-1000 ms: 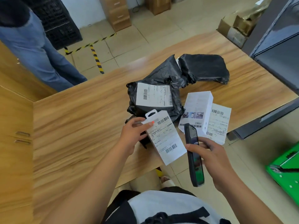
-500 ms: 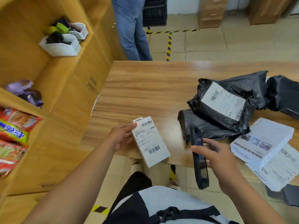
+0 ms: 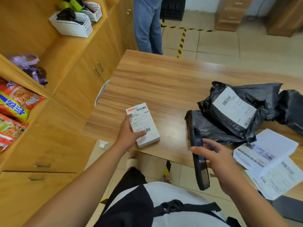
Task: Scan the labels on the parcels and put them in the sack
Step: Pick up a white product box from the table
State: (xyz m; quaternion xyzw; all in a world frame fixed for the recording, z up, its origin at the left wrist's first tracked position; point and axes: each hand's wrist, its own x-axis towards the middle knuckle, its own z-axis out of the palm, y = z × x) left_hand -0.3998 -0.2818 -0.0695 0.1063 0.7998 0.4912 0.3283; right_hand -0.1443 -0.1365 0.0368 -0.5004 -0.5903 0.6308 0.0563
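My left hand (image 3: 129, 131) grips a small white boxed parcel (image 3: 144, 126) with a barcode label, low over the front left part of the wooden table (image 3: 164, 82). To the right, my right hand (image 3: 214, 154) holds a black phone (image 3: 199, 163) edge-on, screen facing right. Black poly-bag parcels (image 3: 229, 115) lie at the table's right, the top one showing a white label. Two white labelled boxes (image 3: 268, 163) lie at the front right corner. No sack is in view.
Wooden cabinets (image 3: 78, 82) with shelves stand at the left, holding white baskets (image 3: 72, 23) and snack packets (image 3: 14, 108). A person in jeans (image 3: 147, 25) stands beyond the table's far left corner. Hazard tape (image 3: 182, 40) marks the tiled floor.
The view has swung left. My left hand has carried the small white parcel leftward, away from the black bags, and turned it flatter over the table. My right hand keeps holding the phone.
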